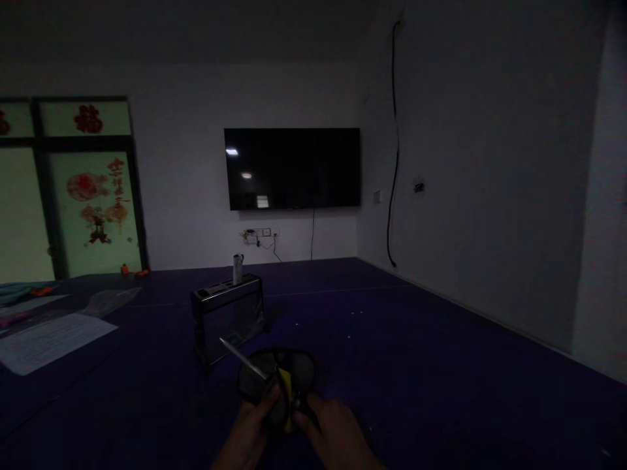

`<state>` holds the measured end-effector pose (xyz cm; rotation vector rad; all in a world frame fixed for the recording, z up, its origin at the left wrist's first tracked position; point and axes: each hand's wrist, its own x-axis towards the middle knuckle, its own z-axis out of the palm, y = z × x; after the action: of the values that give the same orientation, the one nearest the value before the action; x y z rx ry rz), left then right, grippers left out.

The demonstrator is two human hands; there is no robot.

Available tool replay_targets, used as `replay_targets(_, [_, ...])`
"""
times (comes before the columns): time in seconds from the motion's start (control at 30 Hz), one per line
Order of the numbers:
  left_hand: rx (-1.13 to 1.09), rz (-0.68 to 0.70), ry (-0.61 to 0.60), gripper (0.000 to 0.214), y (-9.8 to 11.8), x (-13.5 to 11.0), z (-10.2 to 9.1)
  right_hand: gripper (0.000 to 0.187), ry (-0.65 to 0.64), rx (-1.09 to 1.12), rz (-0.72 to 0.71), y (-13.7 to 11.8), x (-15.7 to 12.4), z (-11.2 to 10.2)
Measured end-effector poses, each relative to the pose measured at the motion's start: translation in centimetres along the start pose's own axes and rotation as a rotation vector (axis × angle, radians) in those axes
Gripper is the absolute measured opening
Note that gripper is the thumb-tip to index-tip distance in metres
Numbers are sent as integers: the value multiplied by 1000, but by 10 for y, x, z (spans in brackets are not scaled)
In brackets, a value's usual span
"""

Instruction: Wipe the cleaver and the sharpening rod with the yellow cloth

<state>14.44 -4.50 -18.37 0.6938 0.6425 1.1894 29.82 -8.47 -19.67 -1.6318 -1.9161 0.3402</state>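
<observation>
The room is dim. Low in the view, my left hand (252, 431) and my right hand (336, 434) are both closed around a pair of scissors (277, 382) with big dark loop handles and a yellow part at the pivot. The thin metal blade (242, 358) points up and to the left. Just beyond the scissors stands a dark knife block (228, 316) with a clear front panel and a pale handle (238, 267) sticking out of its top.
The floor is dark purple (416, 365). White sheets (49, 336) and clear plastic (110, 300) lie at the left. A black wall television (292, 168) hangs ahead, above sockets (257, 234). A glass door with red decorations (93, 209) is at the left, a black cable (393, 143) on the right wall.
</observation>
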Motion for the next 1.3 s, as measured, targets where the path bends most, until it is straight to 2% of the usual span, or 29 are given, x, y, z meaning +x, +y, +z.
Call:
replay_targets(0.1, [52,-8,-20,53,3,-2,-1,49,-85,363,104,4,3,12])
replay_targets(0.23, [104,2,-60,54,0,-2,-5,60,-342,871,349,1,7,18])
replay_targets(0.3, [129,14,-78,52,-3,-1,-7,61,-409,1017,366,-1,8,16])
replay_targets(0.4, [162,13,-91,49,-7,1,-9,60,-420,1070,352,1,7,14])
replay_targets(0.5, [173,30,-76,51,-7,1,-8,60,-366,988,349,6,6,18])
replay_targets(0.63, [159,76,-41,54,-4,1,-4,58,-256,766,324,9,6,24])
replay_targets(0.73, [157,69,-25,51,-2,0,-2,50,-131,525,209,6,6,23])
replay_targets(0.83, [155,57,8,52,-1,0,-2,35,-34,236,68,0,3,13])
replay_targets(0.93, [137,79,39,57,-1,2,-4,24,-15,-31,6,-7,0,-1])
replay_targets(1.03, [126,100,68,56,1,6,-6,24,5,-205,-37,-10,-1,-11])
replay_targets(1.17, [100,99,114,49,6,13,-10,32,15,-362,-67,-7,1,-15])
replay_targets(1.3, [46,184,215,41,16,22,-15,32,30,-409,-104,1,4,-14])
